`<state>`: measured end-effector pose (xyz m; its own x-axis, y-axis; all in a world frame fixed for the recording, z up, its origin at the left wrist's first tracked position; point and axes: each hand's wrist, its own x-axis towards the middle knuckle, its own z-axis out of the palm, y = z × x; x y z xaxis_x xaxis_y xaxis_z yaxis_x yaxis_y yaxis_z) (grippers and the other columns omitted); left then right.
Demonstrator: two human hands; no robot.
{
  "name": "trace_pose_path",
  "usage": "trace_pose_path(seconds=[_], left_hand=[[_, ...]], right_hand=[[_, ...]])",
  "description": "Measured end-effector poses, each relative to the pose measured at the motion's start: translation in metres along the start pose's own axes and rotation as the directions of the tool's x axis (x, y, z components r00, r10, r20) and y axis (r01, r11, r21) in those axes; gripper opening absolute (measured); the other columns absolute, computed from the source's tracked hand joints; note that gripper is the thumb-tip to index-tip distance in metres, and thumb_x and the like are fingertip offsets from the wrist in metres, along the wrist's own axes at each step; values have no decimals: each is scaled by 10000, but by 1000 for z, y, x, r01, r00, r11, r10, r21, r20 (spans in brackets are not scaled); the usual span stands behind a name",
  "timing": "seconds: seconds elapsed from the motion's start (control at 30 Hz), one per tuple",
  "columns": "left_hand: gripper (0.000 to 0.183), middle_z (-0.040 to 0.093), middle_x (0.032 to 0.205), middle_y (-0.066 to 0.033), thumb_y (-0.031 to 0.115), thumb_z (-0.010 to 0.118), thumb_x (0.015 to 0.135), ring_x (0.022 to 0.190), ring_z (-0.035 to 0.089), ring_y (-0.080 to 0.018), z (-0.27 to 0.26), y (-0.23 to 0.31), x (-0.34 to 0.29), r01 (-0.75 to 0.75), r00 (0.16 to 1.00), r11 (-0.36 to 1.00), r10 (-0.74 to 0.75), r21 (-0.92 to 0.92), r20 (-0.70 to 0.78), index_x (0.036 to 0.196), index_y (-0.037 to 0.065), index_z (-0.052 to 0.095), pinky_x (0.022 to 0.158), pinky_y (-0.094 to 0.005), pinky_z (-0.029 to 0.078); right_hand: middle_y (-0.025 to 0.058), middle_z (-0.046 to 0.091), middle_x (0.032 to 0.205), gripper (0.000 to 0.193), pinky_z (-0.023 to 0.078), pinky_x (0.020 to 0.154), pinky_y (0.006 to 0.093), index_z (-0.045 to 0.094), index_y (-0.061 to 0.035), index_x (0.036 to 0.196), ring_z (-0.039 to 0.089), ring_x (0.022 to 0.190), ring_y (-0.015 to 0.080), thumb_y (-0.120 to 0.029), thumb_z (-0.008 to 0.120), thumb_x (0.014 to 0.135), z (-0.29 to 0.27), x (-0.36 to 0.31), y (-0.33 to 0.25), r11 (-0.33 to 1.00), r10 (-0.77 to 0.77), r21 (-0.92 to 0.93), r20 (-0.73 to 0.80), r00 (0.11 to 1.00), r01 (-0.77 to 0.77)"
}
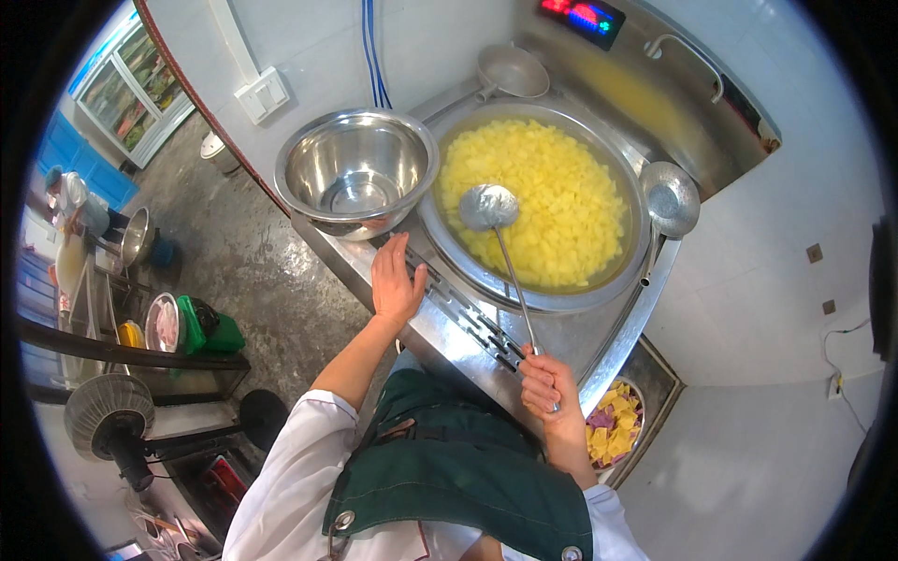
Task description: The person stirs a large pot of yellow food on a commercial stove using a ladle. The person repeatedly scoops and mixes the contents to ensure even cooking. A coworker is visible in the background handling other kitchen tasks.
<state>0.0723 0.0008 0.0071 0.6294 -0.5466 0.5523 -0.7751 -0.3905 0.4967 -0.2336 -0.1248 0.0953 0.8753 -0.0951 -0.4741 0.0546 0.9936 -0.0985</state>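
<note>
My right hand (547, 388) is wrapped round the handle of a long metal skimmer (488, 207). The skimmer's round head is over the yellow chunks (538, 173), which look like cut potato in liquid. They fill a large round wok (639, 248) set into the steel stove. My left hand (395, 280) has its fingers stretched out and holds nothing; it lies at the stove's front edge by the slotted strip (468, 318). Just beyond its fingertips stands a wide steel bowl (360, 178) with nothing in it.
A second ladle (671, 198) lies right of the wok, and a metal scoop (514, 71) sits behind it. Low at right is a container of yellow and purple pieces (615, 423). A fan (110, 417) stands at left; a person (79, 201) is farther off.
</note>
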Motion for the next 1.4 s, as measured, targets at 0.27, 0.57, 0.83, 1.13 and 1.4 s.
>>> trace_pose_path(seconds=[0.27,0.57,0.83,1.13,1.4], left_hand=[[653,510,1435,-212,181,677,894,1317,483,-403,0,1,0,0,1000,1000,0,0,1,1478,26,430,1140,-500,357],[642,508,1447,-228,188,642,922,1321,479,-419,2,-3,0,-7,1000,1000,7,6,9,1493,13,406,1130,-496,362],[697,491,1451,-229,205,696,875,1329,469,-424,2,-3,-1,-33,996,999,34,20,-77,1485,20,415,1128,-515,360],[670,489,1476,-209,197,654,908,1351,459,-415,1,-3,-1,1,1000,1000,-1,0,-20,1503,20,401,1139,-501,347],[662,505,1435,-237,165,677,870,1319,475,-423,0,-2,0,-18,1000,1000,18,-22,4,1458,-3,423,1135,-517,349]], right_hand=[[-31,399,565,168,289,283,257,606,-79,1097,329,327,86,-25,462,1029,12,-4,1,997,-30,-72,-34,999,27],[-48,361,566,126,255,292,232,530,-42,1094,311,325,48,15,467,1001,53,-48,15,980,-54,-192,-34,998,47],[-16,370,548,145,266,281,263,507,-80,1096,326,322,93,2,531,979,64,-56,25,920,-49,-391,-85,995,12],[141,702,924,556,484,606,327,554,-95,1430,623,658,202,-24,651,887,91,-155,-47,-242,-545,-945,-54,837,-219],[223,726,889,590,562,710,484,628,-103,1398,695,748,410,-35,670,813,152,-191,-62,-725,-565,-380,-149,811,-575]])
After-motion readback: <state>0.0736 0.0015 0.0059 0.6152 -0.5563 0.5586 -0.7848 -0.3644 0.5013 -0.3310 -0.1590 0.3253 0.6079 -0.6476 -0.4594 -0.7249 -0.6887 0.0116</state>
